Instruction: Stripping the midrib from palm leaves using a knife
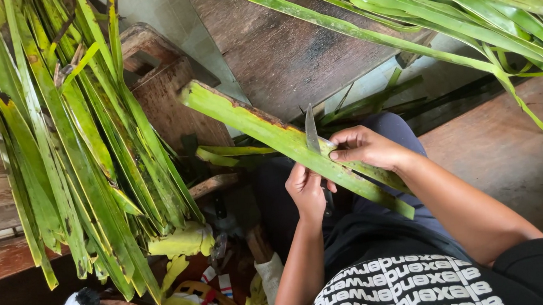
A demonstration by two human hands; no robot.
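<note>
Fingers of the right hand (pixel 368 148) pinch a leaf (pixel 283 138); the left hand (pixel 308 192), beneath the leaf, grips a knife (pixel 311 129).

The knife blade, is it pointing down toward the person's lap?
No, the knife blade points up and away from the lap, standing against the long green leaf that the right hand steadies.

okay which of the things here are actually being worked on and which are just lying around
In use:
long green leaf, held by right hand
knife, gripped in left hand

Lying about:
stack of cut leaves
fresh leaves at top right
wooden block
yellow scraps
</note>
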